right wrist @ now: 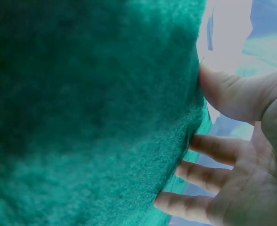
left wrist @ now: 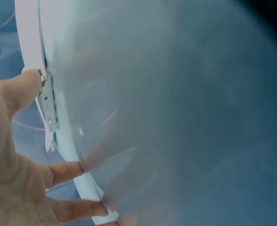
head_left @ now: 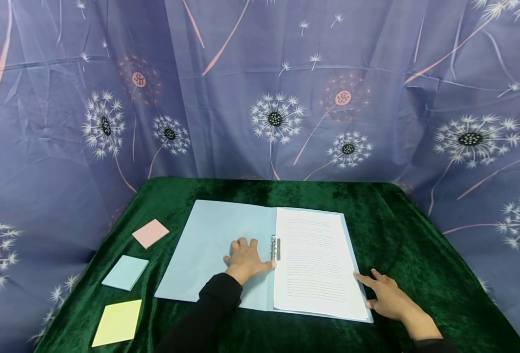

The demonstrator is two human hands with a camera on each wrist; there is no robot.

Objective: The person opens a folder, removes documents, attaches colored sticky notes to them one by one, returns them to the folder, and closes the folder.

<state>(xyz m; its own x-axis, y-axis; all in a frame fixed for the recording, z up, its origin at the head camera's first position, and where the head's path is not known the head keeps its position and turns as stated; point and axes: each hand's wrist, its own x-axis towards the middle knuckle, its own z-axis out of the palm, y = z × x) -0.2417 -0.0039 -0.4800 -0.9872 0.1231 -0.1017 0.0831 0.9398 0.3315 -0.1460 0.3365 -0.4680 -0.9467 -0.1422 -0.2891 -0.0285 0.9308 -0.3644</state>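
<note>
We are resting our splayed left hand (head_left: 244,262) on the blue folder (head_left: 211,235), thumb at the metal clip (head_left: 279,249), while the paper stack (head_left: 314,267), long axis running away from us, is lying rightward, outer edge meeting our loosely spread right hand (head_left: 388,297).

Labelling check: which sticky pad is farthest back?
The pink pad, at the row's back; the blue pad is in the middle, the yellow pad in front.
</note>
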